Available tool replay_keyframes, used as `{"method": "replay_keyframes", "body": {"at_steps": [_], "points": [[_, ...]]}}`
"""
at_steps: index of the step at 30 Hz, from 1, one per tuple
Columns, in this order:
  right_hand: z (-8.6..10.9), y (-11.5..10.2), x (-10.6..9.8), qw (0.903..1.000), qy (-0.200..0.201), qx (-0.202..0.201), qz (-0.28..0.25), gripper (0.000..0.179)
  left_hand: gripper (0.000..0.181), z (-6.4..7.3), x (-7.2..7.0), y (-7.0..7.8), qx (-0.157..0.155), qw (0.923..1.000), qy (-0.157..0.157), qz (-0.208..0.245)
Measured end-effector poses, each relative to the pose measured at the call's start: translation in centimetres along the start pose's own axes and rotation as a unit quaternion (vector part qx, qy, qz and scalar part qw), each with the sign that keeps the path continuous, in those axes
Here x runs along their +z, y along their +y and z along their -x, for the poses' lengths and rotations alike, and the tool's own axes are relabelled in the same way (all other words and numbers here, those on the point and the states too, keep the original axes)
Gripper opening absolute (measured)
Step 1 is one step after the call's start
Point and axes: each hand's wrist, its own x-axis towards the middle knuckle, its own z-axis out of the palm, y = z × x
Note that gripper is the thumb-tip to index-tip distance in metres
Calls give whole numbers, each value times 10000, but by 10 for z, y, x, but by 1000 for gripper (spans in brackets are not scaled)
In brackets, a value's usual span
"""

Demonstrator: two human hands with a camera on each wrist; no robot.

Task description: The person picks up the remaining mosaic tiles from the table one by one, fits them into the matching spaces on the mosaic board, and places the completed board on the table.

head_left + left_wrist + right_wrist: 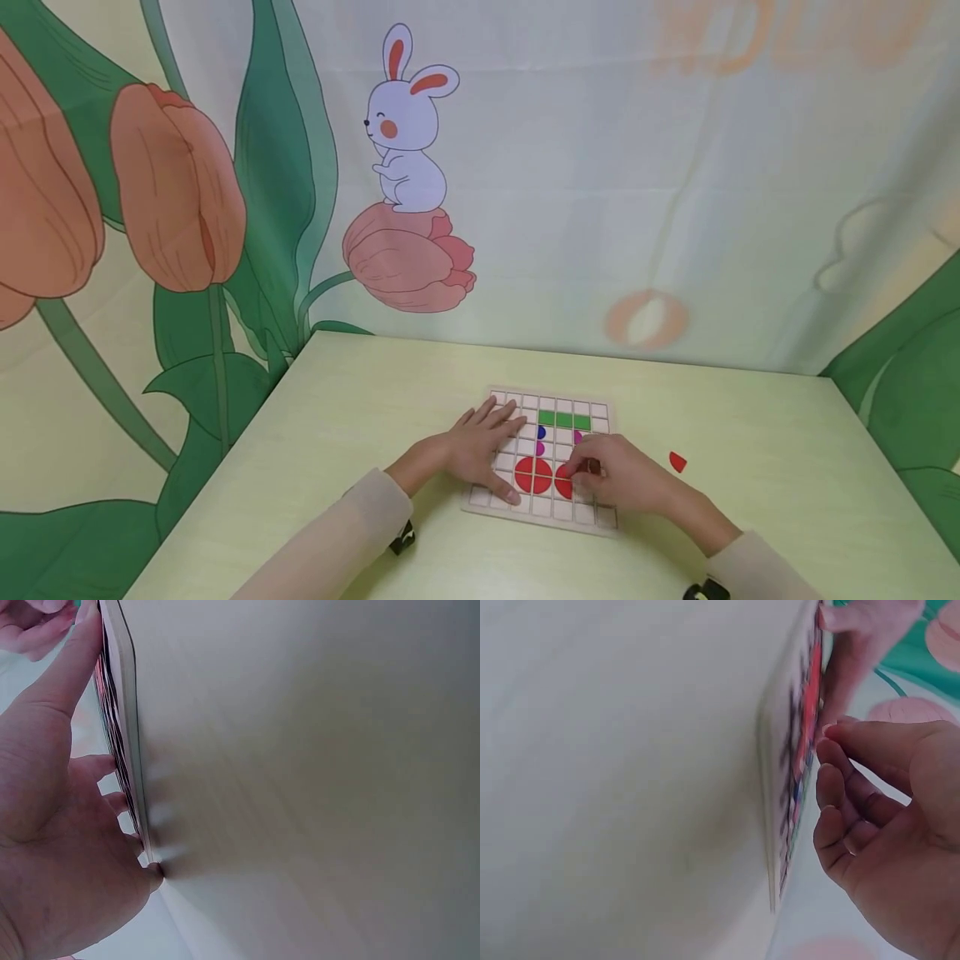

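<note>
A pale wooden grid board (525, 514) lies on the table. My left hand (480, 446) rests on its left side with fingers spread. In the left wrist view, that hand's fingertips reach over the board's edge (129, 742). Over the right part, my right hand (626, 475) has curled fingers, with thumb and forefinger pinched at a small red quarter-circle piece, mostly hidden by the fingers. Beside them are red pieces (562, 482) forming a half circle. Left of these sits a full red circle (533, 475) of quarter pieces. In the right wrist view, the fingertips (831, 731) meet close to the board.
A loose red piece (678, 461) lies on the table (750, 467) right of the board. Green squares (564, 419), a blue piece (542, 432) and magenta pieces (540, 448) occupy upper cells. Behind the table hangs a printed cloth (540, 208) with a rabbit and tulips.
</note>
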Motion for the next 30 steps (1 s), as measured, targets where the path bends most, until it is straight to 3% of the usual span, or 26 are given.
{"method": "replay_keyframes", "body": {"at_steps": [5, 18, 25, 30], "points": [[12, 9, -20, 9993, 323, 163, 128, 8, 126, 0, 0, 1, -2, 10000, 18, -9], [46, 59, -52, 9915, 1139, 376, 512, 8, 125, 2, 0, 2, -57, 10000, 12, -8], [59, 77, -61, 9883, 1289, 648, 487, 10, 124, 1, -1, 2, -36, 10000, -8, 13], [66, 87, -62, 9853, 1375, 888, 496, 21, 124, 0, 1, 1, -12, 10000, -5, -50]]}}
